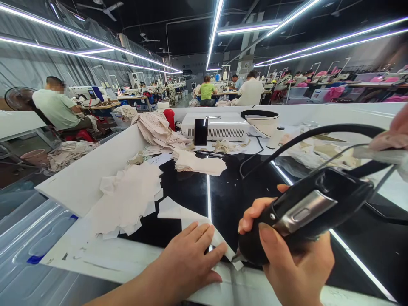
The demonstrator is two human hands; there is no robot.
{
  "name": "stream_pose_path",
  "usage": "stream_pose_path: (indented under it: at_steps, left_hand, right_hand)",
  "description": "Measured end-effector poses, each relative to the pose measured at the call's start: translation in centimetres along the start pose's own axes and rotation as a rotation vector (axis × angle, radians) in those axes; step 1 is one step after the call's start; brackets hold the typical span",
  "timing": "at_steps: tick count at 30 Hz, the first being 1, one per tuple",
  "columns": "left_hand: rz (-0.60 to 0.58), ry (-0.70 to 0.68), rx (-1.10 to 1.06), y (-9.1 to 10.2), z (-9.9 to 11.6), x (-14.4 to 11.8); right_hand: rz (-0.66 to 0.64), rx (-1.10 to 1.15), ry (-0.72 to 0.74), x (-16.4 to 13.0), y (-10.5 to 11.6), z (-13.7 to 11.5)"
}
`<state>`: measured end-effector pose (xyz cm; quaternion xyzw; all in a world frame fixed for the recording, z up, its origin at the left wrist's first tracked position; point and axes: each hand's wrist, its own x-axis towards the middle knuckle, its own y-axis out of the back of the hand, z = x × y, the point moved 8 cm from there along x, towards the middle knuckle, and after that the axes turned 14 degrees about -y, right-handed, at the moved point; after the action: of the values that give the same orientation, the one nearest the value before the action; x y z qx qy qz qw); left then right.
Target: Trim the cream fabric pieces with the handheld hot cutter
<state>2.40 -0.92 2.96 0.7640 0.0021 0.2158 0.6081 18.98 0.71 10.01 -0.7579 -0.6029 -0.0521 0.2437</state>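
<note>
My left hand (188, 257) lies flat with fingers spread, pressing a pale fabric piece (172, 209) onto the glossy black table surface. In my right hand (296, 263) is a black corded handheld tool (306, 212) with a silver lever on its side. The tool points down and left. Its narrow metal tip meets the fabric's lower right corner, just right of my left fingers. From the tool's rear a thick black cable (318, 131) arches back to the left. Part of the fabric is hidden under my left hand.
A stack of cut pale pieces (127, 199) lies to the left, with another pile (199, 163) farther back. Behind stand a phone (201, 131), a vented white box (219, 127) and a white bucket (261, 123). White walls (92, 165) border the table. A blurred pinkish shape enters at right.
</note>
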Motion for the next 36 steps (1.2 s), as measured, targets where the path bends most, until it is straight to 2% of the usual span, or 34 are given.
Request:
stream_pose_path:
  at_steps: [13,20,27,36]
  left_hand:
    - [0.013,0.028,-0.028,-0.1,0.2,-0.1]
    - [0.052,0.016,-0.022,0.1,0.2,-0.3]
    - [0.032,0.014,-0.042,0.0,0.0,-0.7]
    - [0.043,0.015,-0.056,-0.2,0.0,-1.1]
  right_hand:
    - [-0.046,0.018,-0.033,-0.5,-0.3,0.4]
    - [0.137,0.036,0.036,2.1,0.2,-1.2]
    - [0.047,0.046,0.027,3.4,-0.9,0.8]
    - [-0.006,0.067,0.045,2.9,-1.5,1.2]
